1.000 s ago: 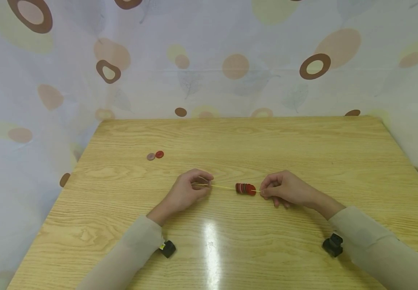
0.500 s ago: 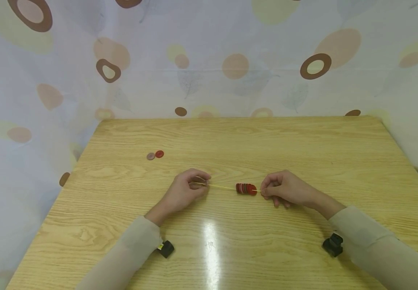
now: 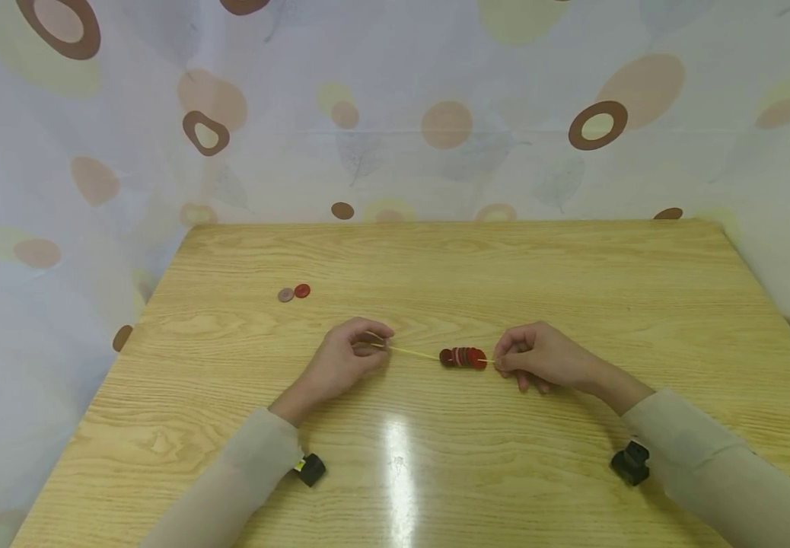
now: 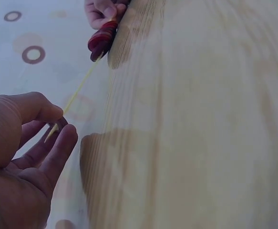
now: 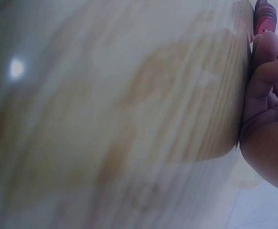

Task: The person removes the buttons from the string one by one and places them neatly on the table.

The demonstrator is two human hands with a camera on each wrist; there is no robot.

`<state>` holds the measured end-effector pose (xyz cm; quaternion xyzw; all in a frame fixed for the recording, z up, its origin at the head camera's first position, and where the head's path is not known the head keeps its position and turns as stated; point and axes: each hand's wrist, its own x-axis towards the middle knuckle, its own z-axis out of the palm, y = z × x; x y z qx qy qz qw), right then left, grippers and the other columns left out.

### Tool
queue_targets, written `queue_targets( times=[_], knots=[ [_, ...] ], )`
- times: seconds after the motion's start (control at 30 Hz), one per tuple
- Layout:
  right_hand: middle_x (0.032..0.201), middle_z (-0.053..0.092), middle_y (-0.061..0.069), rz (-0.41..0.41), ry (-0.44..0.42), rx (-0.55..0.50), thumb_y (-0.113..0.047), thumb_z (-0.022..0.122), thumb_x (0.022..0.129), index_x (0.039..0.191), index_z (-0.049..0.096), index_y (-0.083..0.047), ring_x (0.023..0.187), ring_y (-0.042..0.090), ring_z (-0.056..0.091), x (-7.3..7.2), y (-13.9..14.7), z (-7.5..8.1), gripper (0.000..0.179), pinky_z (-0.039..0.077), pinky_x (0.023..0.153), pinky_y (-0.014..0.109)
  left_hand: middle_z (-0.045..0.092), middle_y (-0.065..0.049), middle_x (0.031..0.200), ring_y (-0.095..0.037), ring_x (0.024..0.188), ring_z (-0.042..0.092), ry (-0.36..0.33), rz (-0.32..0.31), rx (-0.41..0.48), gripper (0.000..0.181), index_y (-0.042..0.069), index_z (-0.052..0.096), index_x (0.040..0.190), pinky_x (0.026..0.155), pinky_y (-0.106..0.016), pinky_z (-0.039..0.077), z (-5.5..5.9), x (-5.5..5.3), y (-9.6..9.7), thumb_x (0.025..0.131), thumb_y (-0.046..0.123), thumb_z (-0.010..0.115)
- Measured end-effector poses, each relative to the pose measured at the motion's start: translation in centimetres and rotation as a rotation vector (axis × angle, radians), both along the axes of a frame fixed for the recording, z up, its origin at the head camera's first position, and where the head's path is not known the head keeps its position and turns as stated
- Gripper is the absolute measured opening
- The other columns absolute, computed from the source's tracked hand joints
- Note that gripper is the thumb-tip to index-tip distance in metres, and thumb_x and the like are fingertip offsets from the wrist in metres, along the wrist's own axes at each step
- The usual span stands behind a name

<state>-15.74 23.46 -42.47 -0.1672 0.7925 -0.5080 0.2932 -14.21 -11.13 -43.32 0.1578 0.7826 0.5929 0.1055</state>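
My left hand [image 3: 350, 358] pinches a small brownish button [image 4: 61, 123] between thumb and fingertips. A thin yellow string [image 3: 414, 352] passes through that button, its free end showing below it in the left wrist view. From there the string runs fairly straight to my right hand [image 3: 539, 356], whose thumb and fingers pinch its other end. A row of stacked buttons [image 3: 462, 357], red, pink and dark, is strung on it close to the right fingertips. The leftmost dark red button [image 3: 446, 358] is turned more face-on than those beside it.
Toward the back left of the wooden table [image 3: 504, 274] lie two loose buttons side by side, a greyish-pink button [image 3: 286, 294] and a red button [image 3: 302, 291]. A patterned curtain [image 3: 395, 91] hangs behind the table.
My left hand has moved slightly left, away from the strung buttons. The leftmost dark button of the row has tipped to show its face. The right hand has stayed nearly still.
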Motion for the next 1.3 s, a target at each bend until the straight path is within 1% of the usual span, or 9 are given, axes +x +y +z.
queue_targets(
  times=[0.27, 0.43, 0.53, 0.73, 0.93, 1.03, 1.1, 1.2, 1.3],
  knots=[
    [0.079, 0.066, 0.012, -0.002, 0.0, -0.003, -0.011, 0.063, 0.099, 0.098, 0.065, 0.002, 0.053, 0.013, 0.056, -0.1, 0.0, 0.0, 0.013, 0.041, 0.039, 0.022, 0.064, -0.019, 0.12, -0.03, 0.104, 0.066, 0.013, 0.009, 0.006, 0.031, -0.007, 0.064, 0.12, 0.09, -0.033, 0.056, 0.0, -0.1, -0.3, 0.089, -0.01, 0.065],
    [0.079, 0.066, 0.013, 0.008, 0.003, -0.004, -0.011, 0.062, 0.099, 0.098, 0.065, 0.002, 0.053, 0.013, 0.056, -0.1, 0.1, -0.1, 0.013, 0.041, 0.039, 0.022, 0.065, -0.019, 0.118, -0.029, 0.104, 0.066, 0.027, 0.02, -0.01, 0.032, -0.006, 0.065, 0.119, 0.091, -0.034, 0.055, -0.1, -0.1, -0.6, 0.088, -0.011, 0.066],
    [0.079, 0.065, 0.014, 0.015, 0.004, -0.005, -0.011, 0.061, 0.099, 0.099, 0.065, 0.002, 0.053, 0.014, 0.055, 0.0, 0.1, -0.1, 0.014, 0.041, 0.039, 0.022, 0.066, -0.017, 0.115, -0.028, 0.102, 0.066, 0.018, 0.028, -0.016, 0.032, -0.004, 0.066, 0.119, 0.092, -0.034, 0.055, -0.1, -0.1, -0.7, 0.088, -0.01, 0.066],
    [0.079, 0.065, 0.013, 0.009, 0.006, -0.005, -0.011, 0.063, 0.099, 0.098, 0.065, 0.002, 0.053, 0.014, 0.056, 0.0, 0.1, 0.0, 0.014, 0.041, 0.039, 0.022, 0.066, -0.015, 0.112, -0.026, 0.101, 0.065, 0.021, 0.044, -0.037, 0.033, -0.003, 0.066, 0.119, 0.09, -0.033, 0.055, -0.3, -0.5, -0.9, 0.087, -0.011, 0.065],
    [0.079, 0.066, 0.013, 0.004, -0.002, -0.013, -0.011, 0.063, 0.098, 0.098, 0.065, 0.002, 0.053, 0.014, 0.056, -0.1, 0.1, -0.1, 0.014, 0.041, 0.039, 0.022, 0.066, -0.015, 0.113, -0.027, 0.102, 0.065, 0.049, 0.034, -0.06, 0.032, -0.004, 0.066, 0.12, 0.09, -0.034, 0.056, -0.1, -0.8, -1.2, 0.089, -0.01, 0.066],
    [0.079, 0.066, 0.013, 0.007, -0.001, -0.011, -0.012, 0.063, 0.099, 0.098, 0.065, 0.002, 0.053, 0.014, 0.056, -0.1, 0.2, -0.1, 0.014, 0.041, 0.039, 0.022, 0.065, -0.013, 0.113, -0.027, 0.104, 0.064, 0.077, 0.035, -0.101, 0.03, -0.002, 0.067, 0.119, 0.092, -0.037, 0.055, 0.2, -1.2, -1.6, 0.09, -0.008, 0.066],
    [0.079, 0.066, 0.013, 0.007, 0.002, -0.007, -0.012, 0.063, 0.099, 0.098, 0.065, 0.002, 0.053, 0.013, 0.056, -0.1, 0.2, -0.1, 0.014, 0.041, 0.039, 0.022, 0.065, -0.011, 0.112, -0.026, 0.104, 0.064, 0.105, 0.043, -0.141, 0.03, -0.001, 0.067, 0.119, 0.092, -0.039, 0.055, 0.6, -1.7, -2.0, 0.09, -0.007, 0.067],
    [0.079, 0.066, 0.013, 0.007, 0.006, -0.004, -0.012, 0.063, 0.099, 0.098, 0.065, 0.002, 0.053, 0.013, 0.056, -0.1, 0.2, 0.0, 0.015, 0.041, 0.039, 0.022, 0.066, -0.011, 0.11, -0.027, 0.102, 0.064, 0.142, 0.07, -0.201, 0.031, -0.001, 0.066, 0.122, 0.092, -0.042, 0.054, 1.1, -2.7, -2.8, 0.091, -0.006, 0.067],
    [0.078, 0.065, 0.013, 0.004, 0.007, -0.002, -0.012, 0.064, 0.098, 0.098, 0.065, 0.002, 0.053, 0.013, 0.056, 0.0, 0.2, 0.0, 0.015, 0.041, 0.038, 0.022, 0.065, -0.011, 0.111, -0.027, 0.101, 0.065, 0.17, 0.11, -0.288, 0.034, -0.002, 0.062, 0.127, 0.091, -0.042, 0.054, 1.7, -3.9, -3.7, 0.093, -0.003, 0.067]
  ],
)
